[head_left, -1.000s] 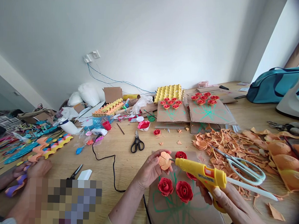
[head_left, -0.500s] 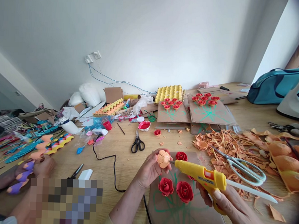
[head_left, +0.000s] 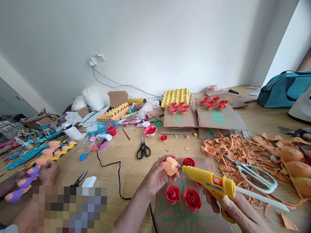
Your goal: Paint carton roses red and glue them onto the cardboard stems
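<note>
Between the fingers of my left hand (head_left: pixel 153 179) is an orange egg-carton flower (head_left: pixel 171 166), its underside turned toward me. My right hand (head_left: pixel 235 207) grips a yellow hot glue gun (head_left: pixel 210 181), with a white glue stick (head_left: pixel 263 199) jutting from its back. The gun's nozzle meets or nearly meets the flower's base. Beneath both hands lies a cardboard sheet (head_left: pixel 167 213) with green painted stems. Several red roses sit on it, among them one rose (head_left: pixel 192 199) in front of the gun and another (head_left: pixel 172 194) below my left hand; one is partly hidden by the gun.
Black scissors (head_left: pixel 143 150) lie mid-table; pale-green-handled scissors (head_left: pixel 257 176) rest on orange carton scraps (head_left: pixel 236 151) at right. Behind stand two cardboard panels (head_left: pixel 218 118) with red flowers. A black cord (head_left: pixel 119 176) crosses the table. At left, another person's hands (head_left: pixel 49 174) hold a painted carton strip (head_left: pixel 25 181).
My left hand has shifted the orange flower very slightly to the right, against the nozzle. The glue gun stays almost still. The other person's hands and painted strip have moved a little.
</note>
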A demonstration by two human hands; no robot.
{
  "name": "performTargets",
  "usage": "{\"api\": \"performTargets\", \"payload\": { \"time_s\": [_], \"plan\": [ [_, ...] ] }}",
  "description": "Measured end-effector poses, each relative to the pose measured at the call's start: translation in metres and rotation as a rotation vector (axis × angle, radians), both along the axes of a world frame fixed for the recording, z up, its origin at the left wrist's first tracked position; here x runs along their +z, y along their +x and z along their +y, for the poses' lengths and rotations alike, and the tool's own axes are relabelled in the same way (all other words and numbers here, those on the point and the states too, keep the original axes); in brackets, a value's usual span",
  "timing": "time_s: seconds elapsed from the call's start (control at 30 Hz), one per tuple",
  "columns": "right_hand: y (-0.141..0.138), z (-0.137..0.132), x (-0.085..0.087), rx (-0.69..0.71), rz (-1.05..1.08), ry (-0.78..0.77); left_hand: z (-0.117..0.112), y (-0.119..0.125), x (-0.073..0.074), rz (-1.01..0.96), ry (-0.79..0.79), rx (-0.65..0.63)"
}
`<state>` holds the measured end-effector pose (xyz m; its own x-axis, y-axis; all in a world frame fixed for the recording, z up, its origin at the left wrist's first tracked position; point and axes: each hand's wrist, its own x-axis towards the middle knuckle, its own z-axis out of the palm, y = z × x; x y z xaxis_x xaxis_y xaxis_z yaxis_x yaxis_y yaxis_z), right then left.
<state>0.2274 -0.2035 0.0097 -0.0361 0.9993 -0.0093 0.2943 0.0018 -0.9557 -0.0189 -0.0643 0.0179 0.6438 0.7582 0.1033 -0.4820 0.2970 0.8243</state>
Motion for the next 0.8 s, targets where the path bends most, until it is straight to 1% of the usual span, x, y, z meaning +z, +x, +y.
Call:
{"api": "performTargets", "payload": {
  "time_s": [0.1,0.3,0.47,0.63,0.8],
  "plan": [
    [-0.006,-0.003,0.004,-0.080,0.004,-0.024,0.000,0.000,0.001,0.003,0.005,-0.003],
    [-0.008,-0.006,0.006,-0.119,0.001,-0.033,0.000,0.000,0.001,0.004,0.005,0.007],
    [-0.008,-0.005,0.012,-0.074,-0.026,-0.063,0.000,0.000,0.000,-0.004,-0.001,0.005],
    [-0.010,-0.005,0.015,-0.095,-0.011,-0.055,-0.001,0.000,0.000,-0.004,0.000,0.009],
    [-0.010,-0.004,0.015,-0.021,-0.011,-0.081,0.000,0.001,0.001,-0.006,-0.001,0.000]
  ]
}}
